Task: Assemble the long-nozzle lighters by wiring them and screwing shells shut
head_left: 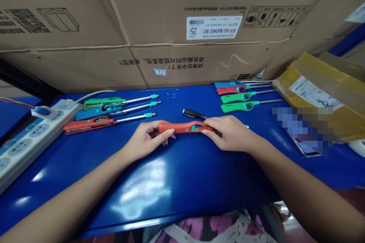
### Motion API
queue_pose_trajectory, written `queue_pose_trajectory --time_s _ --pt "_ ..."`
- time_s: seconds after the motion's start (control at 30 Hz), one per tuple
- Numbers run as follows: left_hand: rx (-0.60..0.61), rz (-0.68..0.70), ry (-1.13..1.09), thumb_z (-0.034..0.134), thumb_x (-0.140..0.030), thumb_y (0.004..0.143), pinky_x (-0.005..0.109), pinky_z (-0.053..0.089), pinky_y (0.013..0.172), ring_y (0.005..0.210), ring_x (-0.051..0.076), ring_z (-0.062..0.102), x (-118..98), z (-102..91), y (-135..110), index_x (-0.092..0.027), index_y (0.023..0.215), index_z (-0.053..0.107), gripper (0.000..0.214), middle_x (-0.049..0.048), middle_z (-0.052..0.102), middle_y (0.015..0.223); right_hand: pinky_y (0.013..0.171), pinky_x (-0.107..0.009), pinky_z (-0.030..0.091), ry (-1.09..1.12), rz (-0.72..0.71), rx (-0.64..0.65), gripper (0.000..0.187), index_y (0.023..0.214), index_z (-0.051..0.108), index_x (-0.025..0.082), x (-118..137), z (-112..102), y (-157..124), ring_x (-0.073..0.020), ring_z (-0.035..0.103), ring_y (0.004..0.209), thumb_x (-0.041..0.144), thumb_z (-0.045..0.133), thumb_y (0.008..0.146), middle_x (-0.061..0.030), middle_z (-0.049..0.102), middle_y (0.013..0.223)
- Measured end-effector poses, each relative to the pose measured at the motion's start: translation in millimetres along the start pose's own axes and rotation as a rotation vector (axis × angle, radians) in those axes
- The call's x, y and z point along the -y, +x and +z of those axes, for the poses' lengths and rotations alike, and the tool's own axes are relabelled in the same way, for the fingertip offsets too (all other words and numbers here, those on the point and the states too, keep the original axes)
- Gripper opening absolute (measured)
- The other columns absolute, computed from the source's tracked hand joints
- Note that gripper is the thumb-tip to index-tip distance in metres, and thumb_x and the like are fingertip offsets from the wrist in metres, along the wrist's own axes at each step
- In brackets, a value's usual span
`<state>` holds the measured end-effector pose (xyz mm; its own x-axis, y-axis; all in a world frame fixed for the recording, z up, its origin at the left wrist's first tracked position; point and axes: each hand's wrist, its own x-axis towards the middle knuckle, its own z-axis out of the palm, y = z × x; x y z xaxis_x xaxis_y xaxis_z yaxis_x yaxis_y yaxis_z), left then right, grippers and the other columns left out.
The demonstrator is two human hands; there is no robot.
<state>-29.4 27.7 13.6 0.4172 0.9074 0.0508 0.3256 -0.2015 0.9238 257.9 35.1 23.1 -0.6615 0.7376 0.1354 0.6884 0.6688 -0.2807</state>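
Both my hands hold one orange long-nosed lighter level over the blue table. My left hand grips its left end with closed fingers. My right hand closes round its right end near the teal trigger, hiding the metal tube except for a tip at the right. A black-handled screwdriver lies just behind the lighter.
Three lighters lie at the left, in green, blue and orange. Several more lie at the right. A white power strip runs along the left edge. Cardboard boxes wall the back, and a taped parcel sits at the right.
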Motion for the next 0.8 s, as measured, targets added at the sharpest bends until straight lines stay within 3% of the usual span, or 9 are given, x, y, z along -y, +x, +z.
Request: queue_pose_trajectory --time_s 0.1,0.23,0.43,0.57,0.7,0.8 --pt "0.054 -0.053 -0.03 0.064 -0.047 0.092 0.02 0.051 0.055 0.054 0.01 0.061 -2 4.6 -1 -0.012 0.083 0.072 0.037 0.0055 0.072 0.069 0.063 -0.029 0.04 0.013 0.0 -0.002 0.026 0.104 0.064 0.018 2 3 1 -0.0211 0.07 0.077 0.043 0.056 0.098 -0.0051 0.075 0.091" --pt "0.125 -0.135 -0.074 0.061 -0.052 0.094 0.021 0.051 0.054 0.053 0.011 0.061 -3 10.6 -4 -0.012 0.082 0.072 0.043 0.0075 0.074 0.072 0.076 -0.03 0.047 0.089 -0.076 -0.066 0.043 0.123 0.059 0.021 8 12 3 -0.022 0.072 0.096 0.047 0.068 0.091 -0.0051 0.075 0.112" --pt "0.196 -0.231 -0.291 0.045 -0.065 0.097 0.024 0.055 0.053 0.054 0.014 0.067 -6 13.8 -4 -0.009 0.093 0.075 0.063 0.0131 0.077 0.079 0.073 -0.029 0.044 0.132 -0.05 -0.066 0.018 0.098 0.063 0.021 19 19 4 -0.0183 0.07 0.085 0.039 0.064 0.094 -0.0011 0.075 0.094" --pt "0.174 -0.286 -0.367 0.071 -0.054 0.086 0.027 0.06 0.058 0.057 0.015 0.069 -10 11.4 -2 -0.01 0.109 0.074 0.05 0.0089 0.077 0.075 0.073 -0.028 0.044 0.149 -0.05 -0.046 0.013 0.098 0.062 0.021 20 19 4 -0.0181 0.07 0.086 0.032 0.065 0.092 -0.0005 0.074 0.094" --pt "0.115 -0.247 -0.313 0.084 -0.036 0.076 0.026 0.061 0.065 0.062 0.014 0.07 -10 10.0 -2 -0.014 0.109 0.075 0.04 0.0061 0.078 0.081 0.078 -0.032 0.045 0.145 -0.071 -0.012 0.046 0.117 0.061 0.02 21 19 4 -0.0226 0.07 0.099 0.057 0.065 0.09 -0.0042 0.074 0.109" --pt "0.046 -0.202 -0.23 0.085 -0.033 0.074 0.025 0.06 0.068 0.068 0.014 0.071 -8 12.1 -4 -0.015 0.103 0.078 0.035 0.0077 0.08 0.09 0.08 -0.032 0.045 0.174 -0.027 -0.024 0.03 0.113 0.062 0.021 23 19 4 -0.0215 0.069 0.099 0.046 0.053 0.1 -0.0043 0.075 0.108"
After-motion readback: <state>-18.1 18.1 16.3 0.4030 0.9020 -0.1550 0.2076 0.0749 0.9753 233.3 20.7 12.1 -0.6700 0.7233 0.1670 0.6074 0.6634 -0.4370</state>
